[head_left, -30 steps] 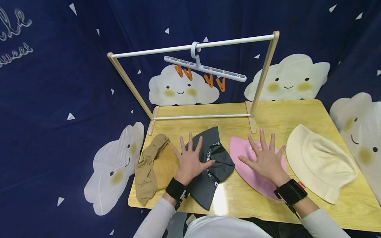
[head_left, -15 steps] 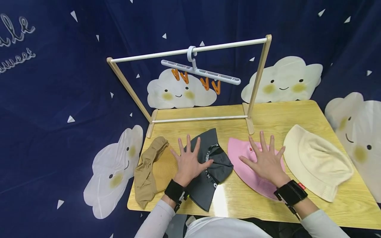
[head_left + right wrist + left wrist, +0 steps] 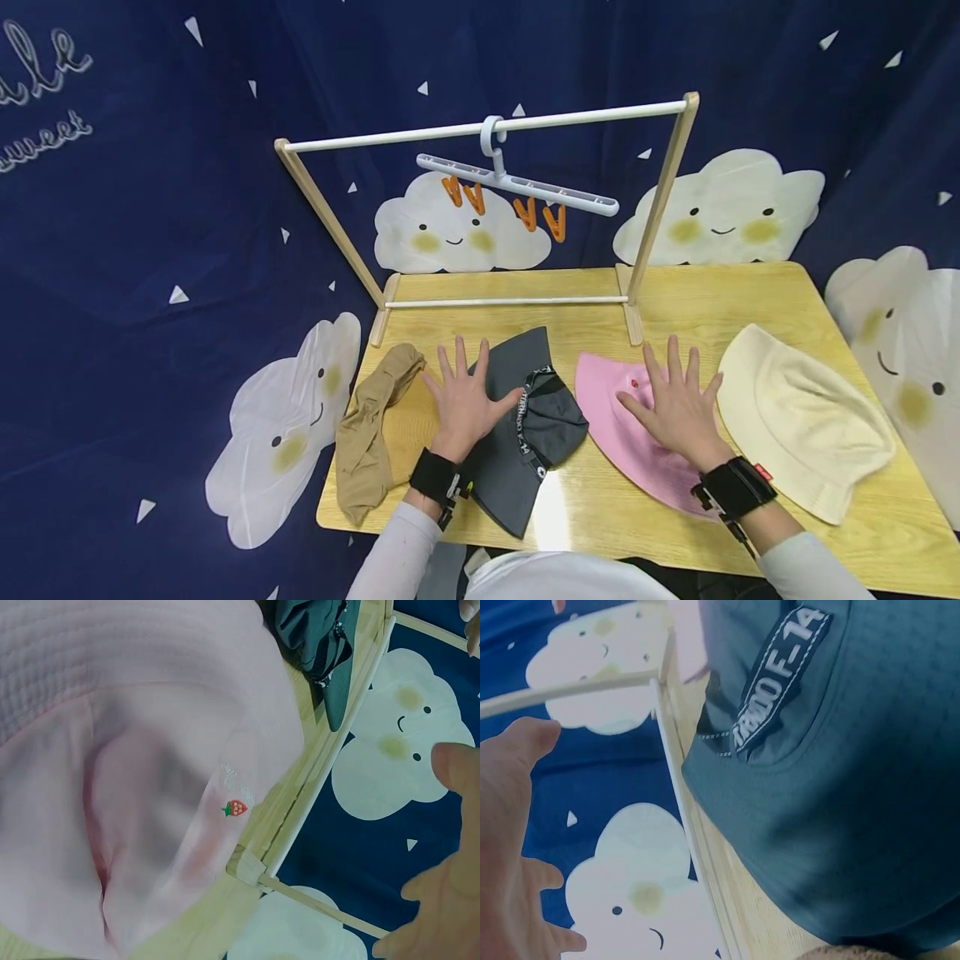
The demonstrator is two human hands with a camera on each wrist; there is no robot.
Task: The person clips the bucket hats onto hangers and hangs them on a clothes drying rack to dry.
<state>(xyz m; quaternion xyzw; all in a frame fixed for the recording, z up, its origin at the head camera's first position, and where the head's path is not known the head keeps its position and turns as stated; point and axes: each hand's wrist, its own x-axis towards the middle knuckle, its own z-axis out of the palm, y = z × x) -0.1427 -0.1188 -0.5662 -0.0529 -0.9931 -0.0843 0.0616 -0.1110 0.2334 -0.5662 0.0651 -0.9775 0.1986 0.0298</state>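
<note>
Left hand (image 3: 467,404) and right hand (image 3: 684,412) hang spread near a dark hat (image 3: 557,421)

Closest to us, the left hand hangs above the dark hat's left part, its fingers (image 3: 461,362) straight, splayed and released. To the right of the dark hat, we see the right hand over the pink hat (image 3: 609,408), its fingers likewise spread and released. On the counter (image 3: 600,517), the tan hat (image 3: 367,442) lies left of the dark hat, the pink hat just right of it, the cream hat (image 3: 810,425) farther right. Behind the dark hat we find a rack (image 3: 600,116), bearing a pale hanger (image 3: 498,177) with orange clips (image 3: 531,223). Farthest behind the dark hat is a navy backdrop (image 3: 187,225) with smiling clouds (image 3: 720,204).
</note>
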